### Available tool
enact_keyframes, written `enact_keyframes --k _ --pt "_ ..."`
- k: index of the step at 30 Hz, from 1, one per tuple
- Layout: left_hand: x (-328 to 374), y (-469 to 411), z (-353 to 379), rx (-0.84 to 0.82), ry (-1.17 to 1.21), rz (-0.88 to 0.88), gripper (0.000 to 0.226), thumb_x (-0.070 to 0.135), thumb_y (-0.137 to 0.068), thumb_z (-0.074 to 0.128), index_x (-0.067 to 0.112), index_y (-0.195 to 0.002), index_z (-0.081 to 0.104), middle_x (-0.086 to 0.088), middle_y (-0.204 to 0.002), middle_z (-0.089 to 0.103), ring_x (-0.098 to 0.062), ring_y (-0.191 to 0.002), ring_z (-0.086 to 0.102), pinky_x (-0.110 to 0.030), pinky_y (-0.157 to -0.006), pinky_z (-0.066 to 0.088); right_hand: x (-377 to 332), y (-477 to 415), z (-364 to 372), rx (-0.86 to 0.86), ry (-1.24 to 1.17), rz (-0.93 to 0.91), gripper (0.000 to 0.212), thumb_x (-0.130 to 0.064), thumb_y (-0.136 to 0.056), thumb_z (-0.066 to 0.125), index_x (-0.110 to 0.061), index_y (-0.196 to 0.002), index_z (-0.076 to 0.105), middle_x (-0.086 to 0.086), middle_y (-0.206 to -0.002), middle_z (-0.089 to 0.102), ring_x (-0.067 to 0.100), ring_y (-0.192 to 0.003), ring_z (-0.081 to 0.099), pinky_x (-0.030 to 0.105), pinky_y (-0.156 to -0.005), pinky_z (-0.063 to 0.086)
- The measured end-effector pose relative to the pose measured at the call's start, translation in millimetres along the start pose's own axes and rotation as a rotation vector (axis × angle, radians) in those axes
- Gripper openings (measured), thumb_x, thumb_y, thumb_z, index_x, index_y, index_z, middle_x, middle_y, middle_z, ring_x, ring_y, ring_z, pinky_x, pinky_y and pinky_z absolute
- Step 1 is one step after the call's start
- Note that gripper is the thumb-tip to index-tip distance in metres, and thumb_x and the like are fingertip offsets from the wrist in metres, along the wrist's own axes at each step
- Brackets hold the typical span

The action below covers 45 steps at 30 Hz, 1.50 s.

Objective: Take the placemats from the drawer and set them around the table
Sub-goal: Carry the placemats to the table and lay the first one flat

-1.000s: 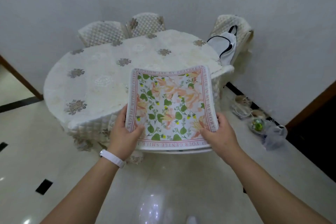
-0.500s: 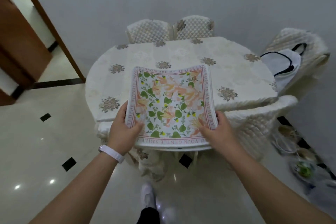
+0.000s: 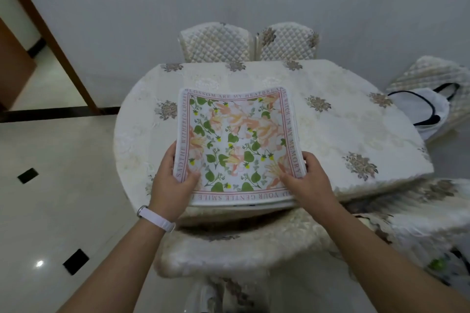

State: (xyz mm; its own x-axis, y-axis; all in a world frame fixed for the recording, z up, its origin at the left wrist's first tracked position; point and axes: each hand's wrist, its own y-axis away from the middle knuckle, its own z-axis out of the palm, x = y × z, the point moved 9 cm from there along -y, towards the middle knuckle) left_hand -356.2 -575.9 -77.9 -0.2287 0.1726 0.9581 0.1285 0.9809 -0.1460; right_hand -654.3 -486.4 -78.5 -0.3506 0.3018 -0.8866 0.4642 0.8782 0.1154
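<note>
Holding a stack of floral placemats (image 3: pixel 236 145) at the centre of the frame, the person is at the carrying step: the mats are out of the drawer and none lies on the table (image 3: pixel 343 129) yet. The left hand (image 3: pixel 170 183) grips the stack's lower-left edge, thumb on top and fingers curled beneath; the right hand (image 3: pixel 310 180) pinches the lower-right corner the same way. The stack hangs over the table's near rim, and whether its underside touches the cloth cannot be told.

The next move likely calls for peeling off the top mat alone and laying it flat at the near place, so one hand must hold the rest.

A fluffy-covered chair (image 3: pixel 229 254) in the lower centre stands between the person and the table, so the reach goes over it. Two quilted chairs (image 3: pixel 216 43) stand at the top, and a white tote bag (image 3: pixel 422 109) hangs on a chair at the right edge.
</note>
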Motion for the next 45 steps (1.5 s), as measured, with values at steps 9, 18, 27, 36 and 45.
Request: enact_keyframes --k 9,18,27,36,45 --pt "-47.2 -67.2 -9.1 -0.007 0.045 -0.108 0.066 0.002 -0.084 0.069 0.030 -0.139 0.045 0.025 -0.119 0.057 0.006 -0.104 0.059 -0.020 -0.079 0.055 -5.5 -59.4 41.9 -0.017 0.024 0.040 0.041 -0.039 -0.081 0.077 -0.029 -0.113 0.053 -0.010 -0.096 0.069 0.006 -0.079 0.070 0.034 -0.071 0.060" --pt "-101.4 -113.7 12.3 -0.008 -0.009 -0.223 0.063 0.006 -0.086 0.068 0.031 -0.138 0.043 0.013 -0.123 0.060 -0.007 -0.108 0.061 -0.028 -0.082 0.057 33.7 -135.4 83.6 -0.130 0.029 0.099 0.049 -0.044 -0.077 0.079 -0.027 -0.115 0.053 -0.006 -0.098 0.069 0.013 -0.081 0.072 0.040 -0.071 0.062" --pt "-164.6 -181.7 47.9 0.032 -0.117 -0.324 0.063 0.007 -0.084 0.070 0.026 -0.138 0.044 0.008 -0.121 0.060 -0.009 -0.105 0.061 -0.028 -0.083 0.055 72.8 -235.6 120.0 -0.201 0.071 0.080 0.040 -0.031 -0.085 0.074 -0.027 -0.116 0.049 -0.015 -0.091 0.066 0.005 -0.077 0.068 0.035 -0.072 0.059" --pt "-209.8 -195.1 58.5 0.075 -0.177 -0.406 0.060 0.007 -0.083 0.070 0.026 -0.135 0.046 0.013 -0.115 0.059 -0.007 -0.101 0.061 -0.026 -0.083 0.053 117.1 -266.2 137.4 -0.202 0.075 0.154 0.044 -0.034 -0.085 0.073 -0.019 -0.117 0.047 -0.008 -0.096 0.061 0.009 -0.084 0.062 0.026 -0.069 0.049" --pt "-227.4 -185.9 56.8 0.087 -0.158 -0.505 0.052 0.006 -0.083 0.072 0.037 -0.118 0.049 0.017 -0.107 0.062 -0.009 -0.096 0.064 -0.035 -0.084 0.056 119.0 -265.1 133.8 -0.197 0.149 0.162 0.049 -0.042 -0.086 0.071 -0.017 -0.120 0.048 -0.005 -0.098 0.061 0.000 -0.077 0.057 0.016 -0.057 0.041"
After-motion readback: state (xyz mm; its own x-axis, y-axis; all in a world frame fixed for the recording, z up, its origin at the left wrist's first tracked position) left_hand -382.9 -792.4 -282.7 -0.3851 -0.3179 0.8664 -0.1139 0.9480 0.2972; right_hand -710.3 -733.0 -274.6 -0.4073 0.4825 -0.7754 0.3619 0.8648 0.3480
